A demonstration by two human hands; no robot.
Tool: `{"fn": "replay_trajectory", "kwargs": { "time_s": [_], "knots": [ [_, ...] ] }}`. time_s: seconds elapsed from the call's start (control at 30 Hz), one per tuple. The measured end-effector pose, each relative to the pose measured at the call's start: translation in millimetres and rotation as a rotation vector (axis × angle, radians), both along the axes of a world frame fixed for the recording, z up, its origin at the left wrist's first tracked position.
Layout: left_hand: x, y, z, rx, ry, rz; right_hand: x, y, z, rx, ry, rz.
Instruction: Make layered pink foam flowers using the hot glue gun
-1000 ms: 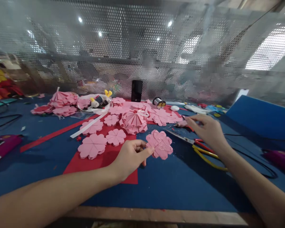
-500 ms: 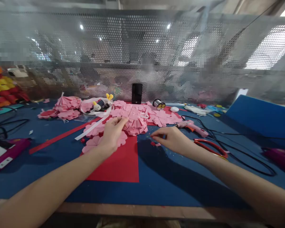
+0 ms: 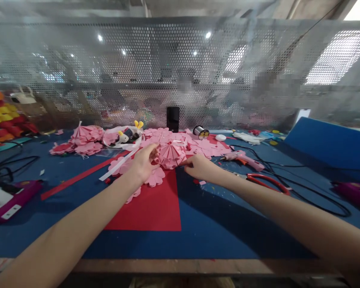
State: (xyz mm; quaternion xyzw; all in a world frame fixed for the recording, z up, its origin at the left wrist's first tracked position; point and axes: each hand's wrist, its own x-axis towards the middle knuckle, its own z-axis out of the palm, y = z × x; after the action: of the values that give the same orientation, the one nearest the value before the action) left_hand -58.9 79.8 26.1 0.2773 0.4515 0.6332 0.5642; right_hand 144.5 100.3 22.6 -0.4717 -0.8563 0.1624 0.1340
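A pleated pink paper flower (image 3: 171, 155) sits at the middle of the table, between my two hands. On its left side my left hand (image 3: 144, 163) has thumb and index finger apart, close against the petals. From the lower right, my right hand (image 3: 199, 167) has its fingers drawn together at the flower's edge; how much paper is between them is hidden. Flat pink petal pieces (image 3: 154, 177) lie below my left hand, over a red paper sheet (image 3: 150, 212). A white strip (image 3: 115, 168) runs beside my left wrist.
A glue gun (image 3: 245, 159) and red-handled scissors (image 3: 268, 182) lie right, near black cables (image 3: 321, 200). A wire spool (image 3: 201, 132) and a phone (image 3: 173, 119) stand at the back. More pink flowers (image 3: 85, 138) are piled left. A blue board (image 3: 330, 144) rises at right.
My right hand has moved left, up to the flower's edge. My left hand's thumb and index finger have parted beside the flower. The petal pieces below have shifted.
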Motion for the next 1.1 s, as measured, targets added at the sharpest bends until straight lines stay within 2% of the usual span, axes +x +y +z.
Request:
{"fn": "replay_trajectory", "kwargs": {
  "time_s": [0.23, 0.47, 0.6, 0.7, 0.93, 1.1],
  "knots": [
    [1.4, 10.9, -4.3, 0.032, -0.113, -0.021, -0.9, 5.7, -4.7, -0.161, 0.288, -0.132],
    [-6.0, 15.0, -2.8, 0.033, -0.169, -0.067, -13.8, 6.7, -2.7, -0.563, 0.699, -0.378],
    [-10.3, 14.8, -1.5, 0.026, -0.201, -0.082, -17.3, 1.3, 4.4, -0.777, 0.859, -0.428],
    [-11.0, 13.8, 0.1, 0.016, -0.229, -0.075, -19.6, 0.4, 6.8, -0.873, 0.93, -0.428],
    [-12.3, 13.8, 0.8, 0.022, -0.262, -0.058, -22.0, 1.6, 10.6, -0.914, 0.952, -0.422],
    [-15.9, 15.7, -0.1, 0.032, -0.276, -0.048, -12.4, -9.9, 16.8, -0.827, 0.888, -0.344]
  ]
}}
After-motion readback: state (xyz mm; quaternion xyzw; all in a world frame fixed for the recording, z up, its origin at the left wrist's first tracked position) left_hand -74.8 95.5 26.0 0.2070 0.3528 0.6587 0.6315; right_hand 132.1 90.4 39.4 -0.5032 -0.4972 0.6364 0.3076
